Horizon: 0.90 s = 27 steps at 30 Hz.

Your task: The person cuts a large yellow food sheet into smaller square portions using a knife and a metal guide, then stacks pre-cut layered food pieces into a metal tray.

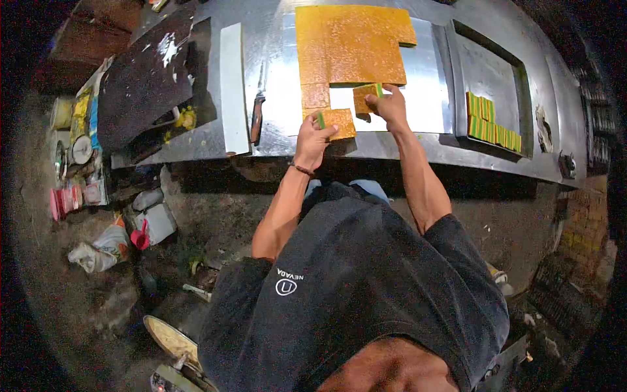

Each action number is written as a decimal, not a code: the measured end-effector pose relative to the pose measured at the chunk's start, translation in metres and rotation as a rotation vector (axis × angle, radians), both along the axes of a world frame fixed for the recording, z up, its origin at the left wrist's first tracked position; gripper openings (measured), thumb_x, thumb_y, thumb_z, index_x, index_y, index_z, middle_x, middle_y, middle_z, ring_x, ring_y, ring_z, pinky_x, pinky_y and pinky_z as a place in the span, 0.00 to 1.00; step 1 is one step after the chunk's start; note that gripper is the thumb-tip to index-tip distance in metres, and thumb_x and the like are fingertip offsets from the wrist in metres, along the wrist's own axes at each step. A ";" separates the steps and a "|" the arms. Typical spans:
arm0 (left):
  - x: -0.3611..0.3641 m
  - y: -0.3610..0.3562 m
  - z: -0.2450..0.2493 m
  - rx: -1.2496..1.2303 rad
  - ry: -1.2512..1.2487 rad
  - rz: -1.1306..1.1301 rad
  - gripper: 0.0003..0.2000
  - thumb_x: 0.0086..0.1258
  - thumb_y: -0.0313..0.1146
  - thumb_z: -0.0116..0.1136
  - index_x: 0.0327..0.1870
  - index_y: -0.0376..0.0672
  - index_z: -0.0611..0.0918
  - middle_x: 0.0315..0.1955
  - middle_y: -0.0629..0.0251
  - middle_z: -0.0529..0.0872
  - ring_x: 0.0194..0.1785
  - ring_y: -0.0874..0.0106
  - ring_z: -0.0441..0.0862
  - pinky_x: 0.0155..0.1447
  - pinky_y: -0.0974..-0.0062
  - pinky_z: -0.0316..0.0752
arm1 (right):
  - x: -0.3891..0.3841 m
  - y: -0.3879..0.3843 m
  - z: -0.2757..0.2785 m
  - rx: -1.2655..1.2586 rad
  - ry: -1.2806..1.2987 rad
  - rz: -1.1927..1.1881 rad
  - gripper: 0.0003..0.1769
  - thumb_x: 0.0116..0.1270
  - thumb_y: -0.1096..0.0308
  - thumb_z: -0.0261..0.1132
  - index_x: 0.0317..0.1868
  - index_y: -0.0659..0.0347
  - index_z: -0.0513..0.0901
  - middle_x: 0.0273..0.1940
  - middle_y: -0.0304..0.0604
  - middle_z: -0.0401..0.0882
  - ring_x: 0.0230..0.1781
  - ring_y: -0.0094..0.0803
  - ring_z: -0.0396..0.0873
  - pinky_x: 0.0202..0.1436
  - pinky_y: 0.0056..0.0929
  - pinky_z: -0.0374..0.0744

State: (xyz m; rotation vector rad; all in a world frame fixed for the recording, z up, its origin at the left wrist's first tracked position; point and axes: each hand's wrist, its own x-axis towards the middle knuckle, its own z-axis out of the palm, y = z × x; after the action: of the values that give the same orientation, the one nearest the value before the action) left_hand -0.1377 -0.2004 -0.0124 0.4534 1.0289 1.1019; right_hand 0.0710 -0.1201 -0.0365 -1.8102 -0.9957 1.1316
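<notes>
A large slab of orange-topped layered cake lies on a shiny metal sheet, with cut lines and a gap along its near side. My left hand is closed on a cake piece at the counter's front edge; a green layer shows at its side. In my right hand is a smaller cake piece, tilted so that its green edge shows, just below the slab. My fingers partly cover both pieces.
Left of the slab lie a dark-handled knife and a long white strip. Further left is a dark sheet. On the right, a metal tray contains rows of green-and-yellow cake slices.
</notes>
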 end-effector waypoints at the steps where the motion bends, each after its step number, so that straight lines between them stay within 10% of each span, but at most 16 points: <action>1: 0.008 0.006 -0.011 0.075 0.126 -0.054 0.27 0.60 0.23 0.67 0.60 0.33 0.69 0.48 0.54 0.82 0.48 0.64 0.83 0.52 0.69 0.79 | 0.011 -0.008 0.019 -0.003 -0.083 0.077 0.31 0.51 0.67 0.77 0.54 0.71 0.77 0.39 0.55 0.86 0.38 0.36 0.86 0.42 0.34 0.83; 5: 0.051 0.034 -0.010 0.239 0.970 -0.156 0.34 0.50 0.34 0.72 0.59 0.33 0.71 0.45 0.46 0.84 0.50 0.56 0.83 0.55 0.64 0.77 | 0.026 -0.028 0.035 0.022 -0.467 0.242 0.30 0.52 0.61 0.75 0.55 0.65 0.79 0.41 0.55 0.86 0.42 0.42 0.86 0.47 0.36 0.82; 13: 0.076 0.050 0.002 0.216 0.871 -0.333 0.29 0.62 0.37 0.59 0.63 0.30 0.71 0.51 0.47 0.82 0.54 0.59 0.81 0.57 0.67 0.75 | 0.025 -0.021 0.036 -0.010 -0.355 0.302 0.32 0.64 0.45 0.60 0.52 0.68 0.80 0.46 0.62 0.83 0.47 0.54 0.82 0.53 0.41 0.79; 21: 0.072 0.057 -0.051 0.091 0.385 -0.036 0.24 0.74 0.37 0.39 0.63 0.27 0.70 0.53 0.51 0.79 0.53 0.64 0.78 0.56 0.70 0.73 | -0.007 0.009 0.000 -0.109 -0.606 0.640 0.52 0.50 0.38 0.67 0.65 0.73 0.68 0.60 0.77 0.67 0.54 0.70 0.74 0.55 0.47 0.79; 27: 0.080 0.049 -0.009 0.154 0.433 -0.105 0.27 0.78 0.42 0.44 0.70 0.32 0.60 0.52 0.51 0.76 0.50 0.65 0.78 0.55 0.68 0.77 | 0.036 0.003 0.043 -0.080 -0.537 0.693 0.35 0.48 0.45 0.74 0.48 0.66 0.82 0.37 0.63 0.83 0.39 0.54 0.83 0.41 0.44 0.83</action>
State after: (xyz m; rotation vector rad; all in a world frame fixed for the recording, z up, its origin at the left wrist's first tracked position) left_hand -0.0576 -0.1516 -0.0215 0.8878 1.2836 1.0142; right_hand 0.1067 -0.1168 0.0065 -1.9314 -2.0291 1.0853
